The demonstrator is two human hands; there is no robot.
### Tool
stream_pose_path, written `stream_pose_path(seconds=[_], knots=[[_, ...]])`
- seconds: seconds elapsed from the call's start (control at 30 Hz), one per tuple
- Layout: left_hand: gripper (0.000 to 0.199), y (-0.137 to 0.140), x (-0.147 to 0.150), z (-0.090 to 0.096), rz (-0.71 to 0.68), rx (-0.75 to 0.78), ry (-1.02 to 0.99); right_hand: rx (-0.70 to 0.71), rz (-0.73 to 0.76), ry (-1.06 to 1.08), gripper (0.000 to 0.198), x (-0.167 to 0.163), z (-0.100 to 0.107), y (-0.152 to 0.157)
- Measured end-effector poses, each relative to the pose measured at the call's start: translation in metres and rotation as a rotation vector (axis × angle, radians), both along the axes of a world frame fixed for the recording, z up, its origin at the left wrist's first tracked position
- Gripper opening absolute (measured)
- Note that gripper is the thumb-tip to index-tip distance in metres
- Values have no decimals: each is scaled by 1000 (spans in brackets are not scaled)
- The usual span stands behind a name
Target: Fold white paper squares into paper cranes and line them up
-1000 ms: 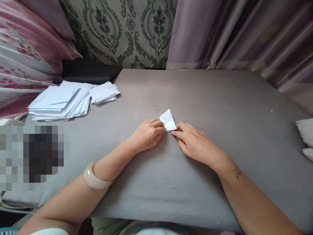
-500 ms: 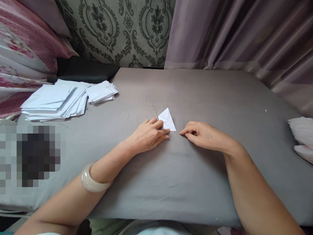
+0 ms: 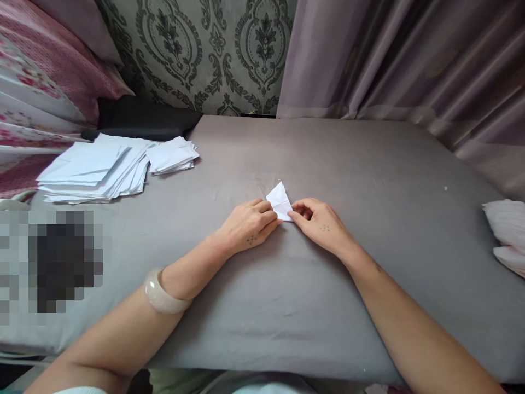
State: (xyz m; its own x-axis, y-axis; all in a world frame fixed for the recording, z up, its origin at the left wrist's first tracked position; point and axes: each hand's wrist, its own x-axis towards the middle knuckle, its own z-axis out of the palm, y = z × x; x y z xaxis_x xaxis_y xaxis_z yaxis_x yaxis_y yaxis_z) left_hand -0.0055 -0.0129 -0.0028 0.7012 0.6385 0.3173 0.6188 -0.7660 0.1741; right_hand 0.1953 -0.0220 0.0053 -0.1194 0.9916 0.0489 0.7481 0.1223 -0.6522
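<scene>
A small folded piece of white paper (image 3: 280, 200), pointed at its far end and creased across the middle, lies on the grey cloth surface (image 3: 262, 301) in front of me. My left hand (image 3: 251, 224) grips its left edge, the fingers closed and covering that side. From the right, my right hand (image 3: 320, 221) pinches the near right corner between thumb and index finger. A pale bangle (image 3: 162, 295) sits on my left forearm.
A large stack of white paper sheets (image 3: 94, 169) and a smaller stack of paper (image 3: 172, 156) lie at the left. Behind them is a black item (image 3: 143, 117). Curtains (image 3: 348, 60) hang at the back right; white fabric (image 3: 506, 224) lies at the right edge.
My right hand has moved left and now pinches the paper's right corner. My left thumb has drawn in against the paper's near edge.
</scene>
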Motion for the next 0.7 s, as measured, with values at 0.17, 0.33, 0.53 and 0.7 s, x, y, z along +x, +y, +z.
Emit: stream_pose_path(seconds=[0.17,0.33,0.53,0.7], knots=[[23,1,-2,-2,88,92,-94,147,65,1,12,-9,-7,-6],[28,-2,-4,4,287,353,-213,425,156,-240,24,-11,-1,-12],[24,-1,-8,3,103,293,-39,583,230,-530,34,-10,4,-10],[24,3,-8,-2,24,195,52,485,292,-620,29,-9,-1,-13]])
